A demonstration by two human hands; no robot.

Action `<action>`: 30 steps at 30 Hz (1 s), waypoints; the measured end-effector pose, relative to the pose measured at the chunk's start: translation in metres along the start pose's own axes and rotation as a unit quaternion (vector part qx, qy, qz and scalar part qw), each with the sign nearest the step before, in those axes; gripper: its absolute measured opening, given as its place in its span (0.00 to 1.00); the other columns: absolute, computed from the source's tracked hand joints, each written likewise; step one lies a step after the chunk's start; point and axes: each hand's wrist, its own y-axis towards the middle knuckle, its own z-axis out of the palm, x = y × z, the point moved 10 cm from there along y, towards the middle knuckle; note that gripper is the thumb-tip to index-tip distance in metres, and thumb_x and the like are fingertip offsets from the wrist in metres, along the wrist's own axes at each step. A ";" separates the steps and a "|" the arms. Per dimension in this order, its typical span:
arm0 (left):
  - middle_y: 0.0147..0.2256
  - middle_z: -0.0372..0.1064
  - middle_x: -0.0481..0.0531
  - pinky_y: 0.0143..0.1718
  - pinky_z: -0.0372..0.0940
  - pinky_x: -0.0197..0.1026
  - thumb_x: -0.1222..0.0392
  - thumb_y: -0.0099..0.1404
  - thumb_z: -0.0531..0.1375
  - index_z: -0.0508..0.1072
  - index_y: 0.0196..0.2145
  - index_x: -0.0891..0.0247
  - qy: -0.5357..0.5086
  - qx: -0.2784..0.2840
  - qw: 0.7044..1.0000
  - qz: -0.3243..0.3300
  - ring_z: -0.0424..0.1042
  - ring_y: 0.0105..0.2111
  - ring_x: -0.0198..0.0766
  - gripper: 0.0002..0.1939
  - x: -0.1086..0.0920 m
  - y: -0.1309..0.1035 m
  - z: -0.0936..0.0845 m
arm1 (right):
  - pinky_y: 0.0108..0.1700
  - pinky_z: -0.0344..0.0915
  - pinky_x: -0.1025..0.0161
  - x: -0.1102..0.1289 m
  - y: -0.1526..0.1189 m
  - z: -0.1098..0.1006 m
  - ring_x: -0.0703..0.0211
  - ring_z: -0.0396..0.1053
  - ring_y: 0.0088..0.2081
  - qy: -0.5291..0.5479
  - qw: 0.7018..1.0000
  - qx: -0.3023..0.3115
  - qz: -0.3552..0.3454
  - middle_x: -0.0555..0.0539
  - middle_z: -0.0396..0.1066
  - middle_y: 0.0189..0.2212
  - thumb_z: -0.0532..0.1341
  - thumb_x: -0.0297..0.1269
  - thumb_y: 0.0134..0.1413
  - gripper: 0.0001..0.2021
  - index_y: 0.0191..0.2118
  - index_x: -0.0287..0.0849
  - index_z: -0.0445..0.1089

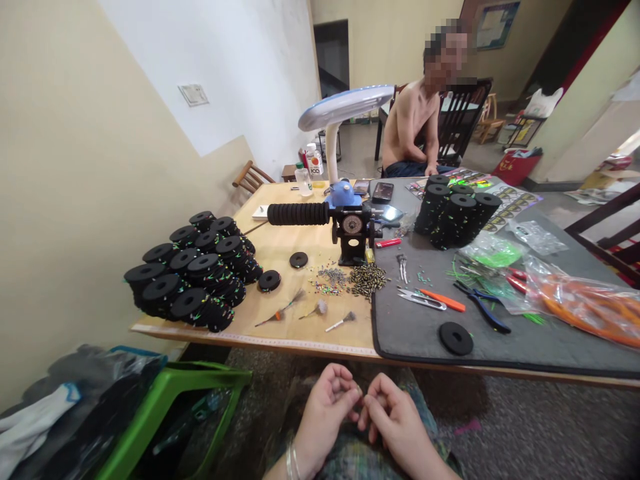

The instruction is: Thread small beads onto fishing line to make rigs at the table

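my left hand (327, 400) and right hand (393, 413) meet fingertip to fingertip over my lap, below the table (310, 343) edge, pinching something too small to tell | nearest on the table: black foam ring (455, 338) on the grey mat (525, 333), small brush (341, 323) | foam ring stacks (193, 273) far left

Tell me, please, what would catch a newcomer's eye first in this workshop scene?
Probably the big heap of black foam spools stacked at the table's left end, echoed by a smaller stack of spools on the grey mat. Between them stands a black winding machine with a row of spools on its shaft. Low in view, the left hand and right hand pinch something tiny together.
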 end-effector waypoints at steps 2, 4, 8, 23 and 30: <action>0.26 0.67 0.45 0.24 0.65 0.33 0.57 0.54 0.68 0.65 0.33 0.62 0.005 -0.003 1.000 0.003 0.67 0.24 0.31 0.15 -0.001 0.000 0.000 | 0.15 0.49 0.74 0.000 0.000 0.000 0.68 0.63 0.13 -0.001 1.000 0.000 0.003 0.52 0.72 0.17 0.56 0.48 0.56 0.14 0.28 0.45 0.57; 0.27 0.67 0.45 0.24 0.66 0.33 0.57 0.54 0.67 0.65 0.33 0.63 0.009 -0.001 1.000 0.007 0.67 0.25 0.32 0.15 -0.003 -0.001 0.001 | 0.15 0.49 0.73 0.000 0.000 0.000 0.68 0.63 0.13 -0.001 1.000 0.000 0.006 0.52 0.72 0.17 0.56 0.48 0.56 0.14 0.28 0.45 0.57; 0.27 0.67 0.45 0.25 0.66 0.33 0.58 0.55 0.66 0.65 0.34 0.62 0.020 0.001 1.000 0.009 0.67 0.25 0.32 0.14 -0.003 0.000 0.002 | 0.15 0.50 0.73 0.002 0.001 0.000 0.68 0.62 0.13 0.000 1.000 0.002 0.007 0.52 0.72 0.17 0.56 0.49 0.56 0.14 0.28 0.44 0.57; 0.32 0.75 0.52 0.38 0.63 0.40 0.63 0.65 0.57 0.69 0.46 0.57 0.283 0.011 0.941 0.187 0.74 0.33 0.42 0.11 -0.034 -0.017 0.005 | 0.18 0.52 0.71 -0.001 0.003 0.000 0.68 0.57 0.15 -0.020 1.000 0.015 0.008 0.56 0.66 0.17 0.55 0.53 0.57 0.16 0.32 0.45 0.60; 0.34 0.76 0.54 0.40 0.61 0.41 0.62 0.64 0.58 0.70 0.49 0.55 0.300 0.013 0.936 0.186 0.73 0.35 0.45 0.16 -0.027 -0.018 0.003 | 0.24 0.57 0.68 0.015 0.001 0.000 0.64 0.62 0.19 -0.095 0.994 0.016 -0.047 0.54 0.66 0.18 0.53 0.46 0.61 0.12 0.30 0.45 0.60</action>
